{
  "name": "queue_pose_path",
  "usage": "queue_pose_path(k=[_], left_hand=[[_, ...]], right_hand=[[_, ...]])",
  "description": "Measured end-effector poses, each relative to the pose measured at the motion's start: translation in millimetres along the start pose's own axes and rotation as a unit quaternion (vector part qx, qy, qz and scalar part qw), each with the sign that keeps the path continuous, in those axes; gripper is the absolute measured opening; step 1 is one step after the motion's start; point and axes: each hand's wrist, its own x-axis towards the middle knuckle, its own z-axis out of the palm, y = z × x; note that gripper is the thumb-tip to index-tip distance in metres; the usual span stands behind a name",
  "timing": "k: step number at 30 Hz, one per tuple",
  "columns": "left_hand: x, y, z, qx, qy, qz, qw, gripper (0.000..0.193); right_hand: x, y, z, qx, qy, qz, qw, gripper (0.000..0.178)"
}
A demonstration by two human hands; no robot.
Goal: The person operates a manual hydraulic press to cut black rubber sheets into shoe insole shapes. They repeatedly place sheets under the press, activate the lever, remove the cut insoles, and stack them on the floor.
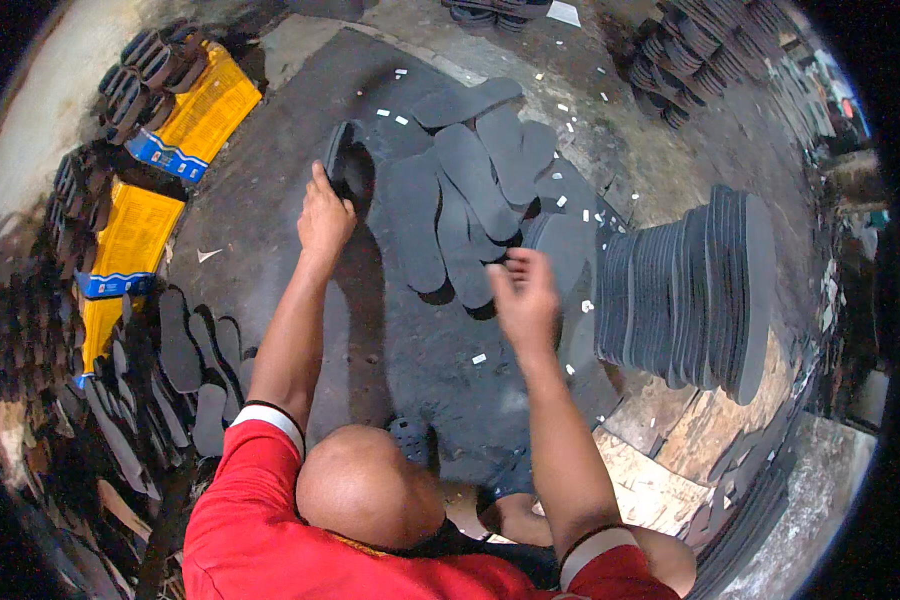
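Note:
My left hand (325, 218) is stretched forward and grips a black foam shoe sole (344, 158), held upright on its edge on the dark mat (260, 190). My right hand (525, 292) rests on the near end of a fanned heap of flat black soles (465, 195), fingers pinching at one sole's edge (490, 262). Both arms come from red short sleeves with white cuffs at the lower edge.
A tall stack of black soles (685, 290) lies on its side at the right. Yellow and blue cardboard sheets (205, 112) and rows of soles (185, 355) line the left. More sole stacks (695, 50) stand at the back right. White scraps dot the mat; wooden boards (690, 425) lie near right.

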Motion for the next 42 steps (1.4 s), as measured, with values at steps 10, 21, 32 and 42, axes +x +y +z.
queue_pose_path(k=[10, 21, 32, 42], left_hand=[[-75, 27, 59, -0.451, -0.117, -0.172, 0.868, 0.094], [-79, 34, 59, -0.444, -0.109, -0.18, 0.871, 0.089], [-72, 79, 68, -0.302, -0.099, -0.205, 0.926, 0.096], [-48, -2, 1, -0.043, -0.002, 0.021, 0.999, 0.08]], right_hand=[[17, 33, 97, -0.209, -0.057, -0.032, 0.976, 0.09], [69, 7, 22, -0.211, -0.08, 0.001, 0.974, 0.057], [152, 19, 68, -0.4, -0.128, 0.085, 0.904, 0.099], [158, -45, 55, -0.156, -0.187, 0.072, 0.967, 0.091]])
